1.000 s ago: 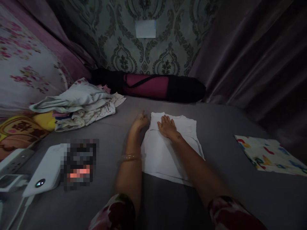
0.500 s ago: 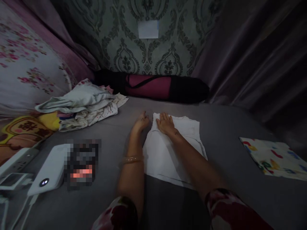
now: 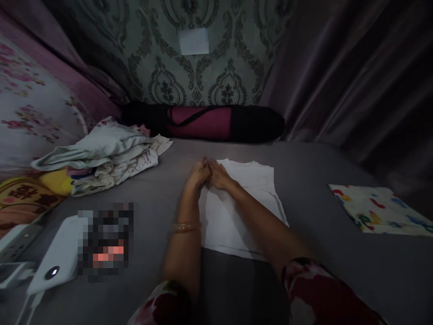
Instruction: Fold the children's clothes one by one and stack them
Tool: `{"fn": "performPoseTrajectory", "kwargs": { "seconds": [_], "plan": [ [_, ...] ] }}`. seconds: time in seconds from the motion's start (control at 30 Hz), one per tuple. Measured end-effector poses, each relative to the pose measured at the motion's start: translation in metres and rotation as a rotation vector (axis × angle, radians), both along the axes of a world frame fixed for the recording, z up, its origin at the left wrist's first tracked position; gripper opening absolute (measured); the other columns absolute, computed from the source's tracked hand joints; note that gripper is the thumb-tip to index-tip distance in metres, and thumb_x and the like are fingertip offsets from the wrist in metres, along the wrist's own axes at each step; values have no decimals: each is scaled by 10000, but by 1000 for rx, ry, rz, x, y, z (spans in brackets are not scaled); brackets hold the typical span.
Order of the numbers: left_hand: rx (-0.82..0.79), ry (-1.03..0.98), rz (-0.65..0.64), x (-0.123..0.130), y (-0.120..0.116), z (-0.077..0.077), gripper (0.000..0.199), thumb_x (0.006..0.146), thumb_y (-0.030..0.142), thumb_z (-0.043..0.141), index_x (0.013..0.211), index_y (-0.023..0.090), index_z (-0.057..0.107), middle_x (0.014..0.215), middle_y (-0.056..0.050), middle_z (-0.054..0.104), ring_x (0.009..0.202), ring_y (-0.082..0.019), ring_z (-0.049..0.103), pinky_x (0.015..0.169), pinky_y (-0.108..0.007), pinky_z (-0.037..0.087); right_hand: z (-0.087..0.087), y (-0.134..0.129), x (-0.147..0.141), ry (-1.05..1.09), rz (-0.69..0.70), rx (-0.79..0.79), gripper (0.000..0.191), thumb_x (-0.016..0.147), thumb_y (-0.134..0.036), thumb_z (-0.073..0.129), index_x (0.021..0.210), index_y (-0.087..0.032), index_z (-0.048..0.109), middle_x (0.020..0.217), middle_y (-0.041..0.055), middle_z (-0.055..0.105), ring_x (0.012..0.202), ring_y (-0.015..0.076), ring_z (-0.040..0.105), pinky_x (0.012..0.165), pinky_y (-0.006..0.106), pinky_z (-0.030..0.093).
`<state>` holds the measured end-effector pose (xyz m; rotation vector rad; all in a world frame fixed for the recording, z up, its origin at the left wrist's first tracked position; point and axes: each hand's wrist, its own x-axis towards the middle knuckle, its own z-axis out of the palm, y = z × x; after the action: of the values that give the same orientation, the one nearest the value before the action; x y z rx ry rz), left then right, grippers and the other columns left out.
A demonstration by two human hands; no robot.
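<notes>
A white folded garment (image 3: 245,205), its exact kind unclear, lies flat on the grey sheet (image 3: 142,216) in front of me. My right hand (image 3: 218,175) rests on its upper left part, fingers stretched out and open. Close against those fingertips, at the garment's upper left edge, is my left hand (image 3: 199,175), turned on its side. Its fingers are mostly hidden, so I cannot see whether they grip the cloth. A bracelet (image 3: 186,227) circles my left forearm.
Piled clothes (image 3: 111,153) lie at left, by a yellow printed item (image 3: 27,198). Nearer are a white power bank (image 3: 57,253) with cables, a power strip (image 3: 16,241) and a blurred-out object (image 3: 108,239). A patterned folded cloth (image 3: 379,210) lies right; a black-and-pink long bag (image 3: 203,123) lies along the wall.
My right hand has slid left across the garment until it meets my left hand. The left hand stays at the garment's edge. The whole view has shifted slightly.
</notes>
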<state>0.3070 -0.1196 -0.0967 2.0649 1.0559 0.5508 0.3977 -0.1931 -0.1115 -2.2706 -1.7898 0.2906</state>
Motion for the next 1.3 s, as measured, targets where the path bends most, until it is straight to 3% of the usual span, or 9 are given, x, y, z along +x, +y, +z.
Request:
{"fn": "performPoseTrajectory", "kwargs": {
  "seconds": [0.13, 0.27, 0.37, 0.47, 0.63, 0.87, 1.0, 1.13, 1.3],
  "plan": [
    [56, 45, -70, 14, -13, 3, 473, 907, 130, 374, 1360, 85, 499, 1311, -166, 605, 1237, -224, 556, 1037, -332, 428, 2, -25, 27, -37, -178, 81, 603, 1000, -368, 187, 1499, -41, 268, 1583, 145, 231, 1463, 243, 160, 1177, 404, 113],
    [175, 75, -169, 34, -30, -7, 457, 917, 124, 371, 1355, 75, 494, 1359, -163, 563, 1286, -204, 507, 1089, -312, 378, -8, -59, 59, -187, -405, 45, 612, 987, -363, 233, 1488, -14, 281, 1575, 174, 235, 1460, 276, 153, 1176, 443, 78],
    [317, 164, -193, 44, -43, -18, 466, 951, 204, 371, 1379, 39, 456, 1455, -192, 454, 1391, -245, 371, 1167, -372, 259, -14, -79, 79, -238, -555, 19, 630, 986, -374, 223, 1481, 11, 283, 1564, 190, 254, 1454, 301, 159, 1171, 463, 86],
    [389, 305, -142, 47, -51, -26, 572, 986, 356, 307, 1426, -2, 379, 1520, -221, 339, 1448, -302, 241, 1186, -437, 185, -18, -90, 93, -243, -612, 26, 652, 985, -396, 211, 1478, 25, 276, 1557, 207, 261, 1450, 316, 163, 1166, 476, 100],
    [373, 504, -103, 46, -51, -34, 692, 982, 462, 216, 1462, -28, 307, 1554, -219, 262, 1464, -315, 182, 1189, -437, 156, -24, -97, 101, -192, -616, 24, 673, 979, -417, 202, 1464, 42, 286, 1536, 230, 292, 1431, 323, 218, 1161, 450, 138],
    [376, 533, -112, 47, -51, -30, 700, 976, 460, 229, 1467, -35, 295, 1557, -221, 251, 1466, -326, 166, 1190, -451, 143, -20, -97, 101, -158, -622, 11, 664, 982, -401, 204, 1470, 42, 280, 1547, 222, 274, 1434, 324, 212, 1158, 464, 148],
    [484, 433, -174, 53, -64, -27, 645, 971, 393, 272, 1458, -29, 321, 1541, -235, 283, 1462, -329, 183, 1198, -471, 98, -14, -97, 81, -219, -483, 37, 624, 994, -401, 171, 1508, -61, 267, 1576, 176, 234, 1460, 303, 147, 1164, 494, 95],
    [442, 408, -264, 61, -75, -35, 607, 976, 389, 259, 1470, 46, 343, 1553, -192, 283, 1467, -314, 177, 1197, -489, 110, -16, -96, 62, -195, -340, -40, 564, 997, -403, 186, 1515, -212, 302, 1598, 105, 208, 1463, 288, 156, 1153, 543, 104],
    [381, 444, -302, 59, -71, -36, 601, 980, 397, 271, 1484, 73, 321, 1568, -179, 249, 1472, -321, 150, 1188, -510, 115, -15, -96, 60, -173, -333, -65, 557, 995, -388, 209, 1518, -218, 298, 1594, 108, 220, 1460, 300, 169, 1144, 578, 103]
  ]
}}
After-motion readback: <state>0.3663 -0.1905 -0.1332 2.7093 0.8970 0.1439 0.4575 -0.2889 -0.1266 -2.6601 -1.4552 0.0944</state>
